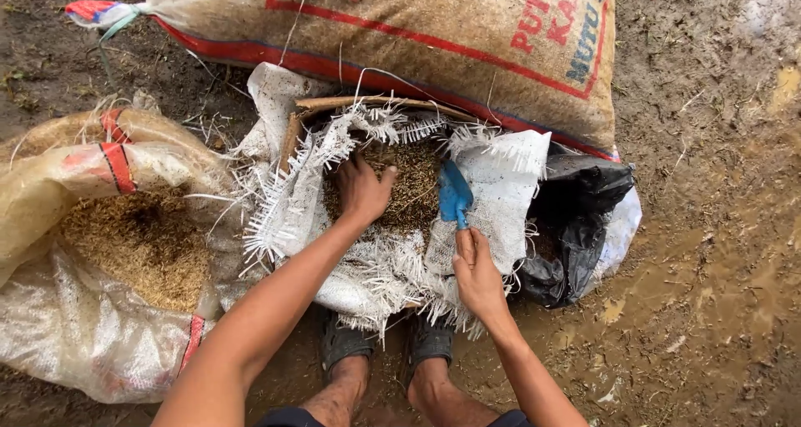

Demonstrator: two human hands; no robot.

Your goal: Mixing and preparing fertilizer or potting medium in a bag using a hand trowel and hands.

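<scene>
Left hand [363, 189], fingers spread, pressing down into brown husk material [413, 189] inside frayed white woven sack [367, 260] at frame centre. Right hand [477, 277] closed around handle of blue scoop [455, 195], blade dipping into same husks just right of left hand. Sitting at left of frame, open translucent sack [92, 327] showing more husks. Lying across upper frame, full printed sack [434, 43] with red stripe. Crumpled at right, black plastic bag [576, 227]. Standing on wet muddy ground [709, 310], sandalled feet [384, 343] at lower centre.
</scene>
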